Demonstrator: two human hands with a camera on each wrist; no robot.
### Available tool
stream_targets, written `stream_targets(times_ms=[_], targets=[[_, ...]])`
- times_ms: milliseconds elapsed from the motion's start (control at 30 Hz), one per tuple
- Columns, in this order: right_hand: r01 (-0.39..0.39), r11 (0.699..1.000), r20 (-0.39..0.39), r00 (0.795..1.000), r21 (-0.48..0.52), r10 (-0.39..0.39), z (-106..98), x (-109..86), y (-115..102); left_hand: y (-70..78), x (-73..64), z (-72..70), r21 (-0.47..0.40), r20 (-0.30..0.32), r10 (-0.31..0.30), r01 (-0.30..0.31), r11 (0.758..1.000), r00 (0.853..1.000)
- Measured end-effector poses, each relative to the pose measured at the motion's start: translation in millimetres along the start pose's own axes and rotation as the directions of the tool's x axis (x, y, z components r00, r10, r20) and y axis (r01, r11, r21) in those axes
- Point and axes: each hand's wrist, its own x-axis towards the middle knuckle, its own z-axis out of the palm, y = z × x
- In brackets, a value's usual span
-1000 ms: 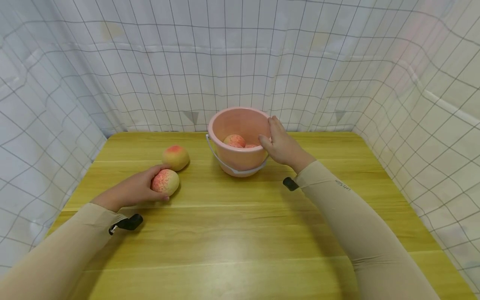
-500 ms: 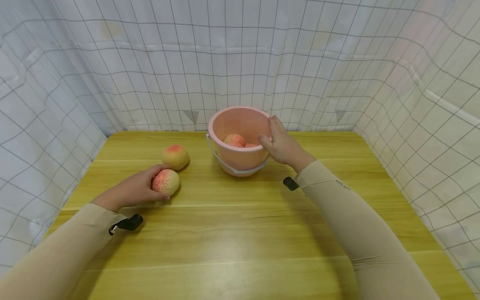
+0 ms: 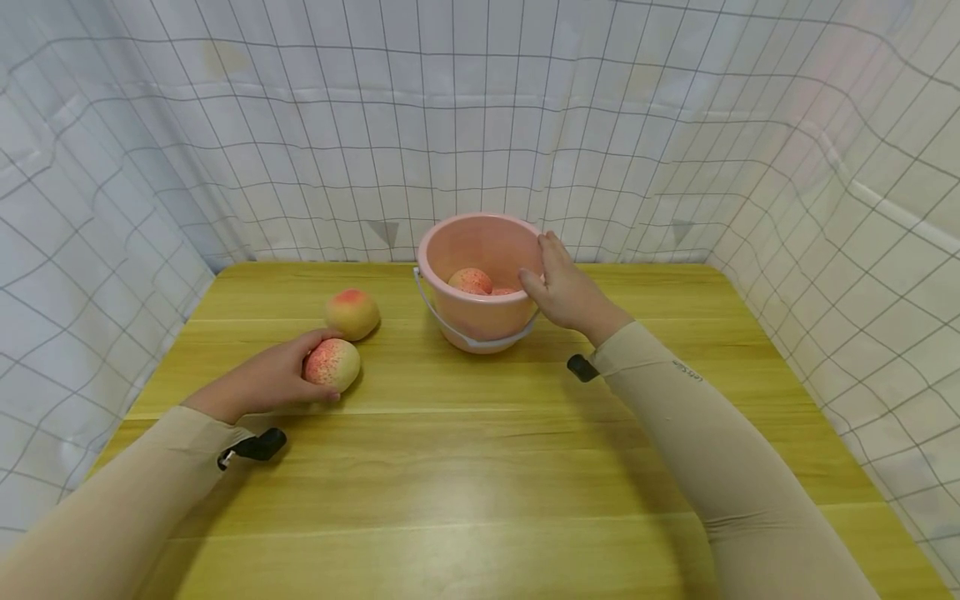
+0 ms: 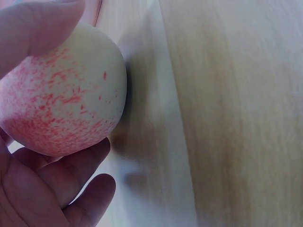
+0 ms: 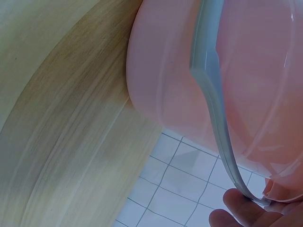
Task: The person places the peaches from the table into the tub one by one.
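My left hand [image 3: 273, 375] holds a pale peach [image 3: 332, 365] with red speckles, thumb on one side and fingers on the other. In the left wrist view that peach [image 4: 71, 94] is close against the wooden surface. Just behind it lies a yellow peach [image 3: 352, 314] with a red top. My right hand [image 3: 566, 292] grips the right side of a pink bucket [image 3: 480, 317] at the rim. Inside the bucket shows a speckled peach [image 3: 470, 281], with more red-speckled fruit partly hidden beside it. Fingers [image 5: 241, 208] of the right hand are by the handle's end in the right wrist view.
The bucket's white handle [image 3: 472, 342] hangs down across its front. Under everything is a yellow wooden table [image 3: 465, 467]. A white curtain [image 3: 480, 108] with a dark grid encloses the table at the back and both sides.
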Motion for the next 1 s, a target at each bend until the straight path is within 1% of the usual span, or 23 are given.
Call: stream_targets(times_ms=[500, 667, 900, 1000], targets=[[-0.007, 1.000, 0.004, 1.000, -0.003, 0.007, -0.3, -0.3, 0.6, -1.1, -0.1, -1.0, -0.018, -0.006, 0.006, -0.006, 1.000, 1.000], [-0.010, 1.000, 0.000, 1.000, 0.010, 0.010, 0.0, -0.8, -0.3, 0.4, -0.9, -1.2, -0.016, -0.010, 0.005, -0.005, 1.000, 1.000], [-0.004, 1.000, -0.007, 1.000, -0.001, 0.004, 0.6, -0.4, 0.0, 1.3, -2.2, -1.1, 0.003, -0.023, 0.016, -0.016, 1.000, 1.000], [-0.007, 1.000, -0.008, 1.000, -0.002, 0.007, 0.8, -0.2, 0.4, 1.6, -2.2, -1.3, -0.005, -0.024, 0.018, -0.018, 1.000, 1.000]])
